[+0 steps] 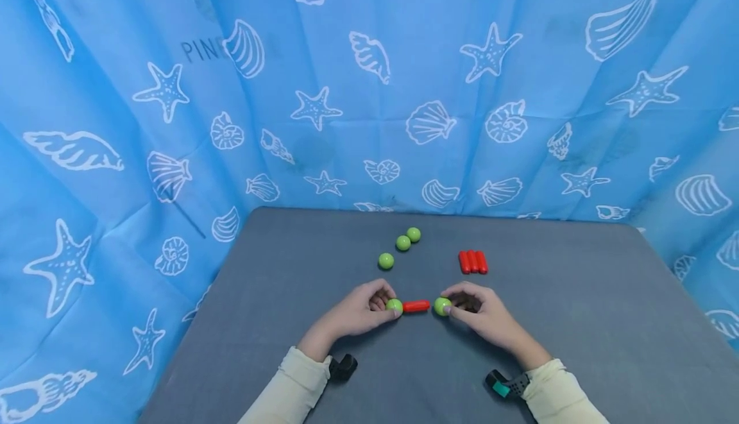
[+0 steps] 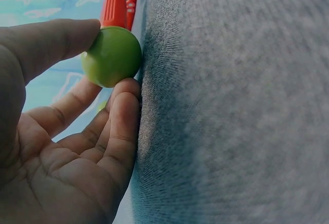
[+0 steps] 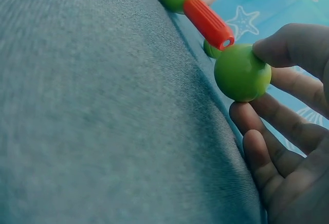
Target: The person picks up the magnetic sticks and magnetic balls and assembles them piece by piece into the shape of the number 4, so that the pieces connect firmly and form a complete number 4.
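Note:
My left hand (image 1: 365, 308) pinches a green ball (image 2: 112, 57) between thumb and fingers, low over the grey table. A short ribbed red rod (image 1: 416, 306) sticks out from that ball toward the right, its near end against the ball. In the right wrist view the rod's free end (image 3: 226, 43) shows a pale spot at its tip. My right hand (image 1: 482, 312) pinches a second green ball (image 3: 242, 73) with thumb and fingertips. In the head view a small gap separates this ball from the rod's free end.
Beyond my left hand lie three loose green balls (image 1: 386, 261). Several red rods (image 1: 473, 262) lie side by side beyond my right hand. The grey table (image 1: 277, 251) ends at a blue curtain (image 1: 369, 148) with white shells and starfish. Dark bands sit on both wrists.

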The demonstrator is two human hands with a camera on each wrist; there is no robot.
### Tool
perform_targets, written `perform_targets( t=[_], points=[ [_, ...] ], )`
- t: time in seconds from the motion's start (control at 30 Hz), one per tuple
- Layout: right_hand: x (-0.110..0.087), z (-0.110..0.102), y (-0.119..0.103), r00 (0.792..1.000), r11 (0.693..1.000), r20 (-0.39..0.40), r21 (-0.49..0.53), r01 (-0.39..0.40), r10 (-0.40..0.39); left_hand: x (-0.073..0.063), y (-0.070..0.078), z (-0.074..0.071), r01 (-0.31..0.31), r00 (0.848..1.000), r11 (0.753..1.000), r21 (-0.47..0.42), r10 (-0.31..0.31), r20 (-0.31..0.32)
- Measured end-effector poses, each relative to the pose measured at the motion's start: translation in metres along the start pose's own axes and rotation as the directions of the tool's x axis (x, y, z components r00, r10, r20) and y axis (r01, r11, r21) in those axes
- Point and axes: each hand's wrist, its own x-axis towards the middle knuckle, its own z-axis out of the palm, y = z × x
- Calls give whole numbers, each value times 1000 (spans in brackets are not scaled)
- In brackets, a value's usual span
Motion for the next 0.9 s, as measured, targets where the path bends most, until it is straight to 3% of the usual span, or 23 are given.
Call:
perform_targets(
  t=[0.9],
  points=[
    [0,8,-3,999,999,21,-23,39,-39,2,-1,0,15,1000,1000,-15,-14,28]
  ],
)
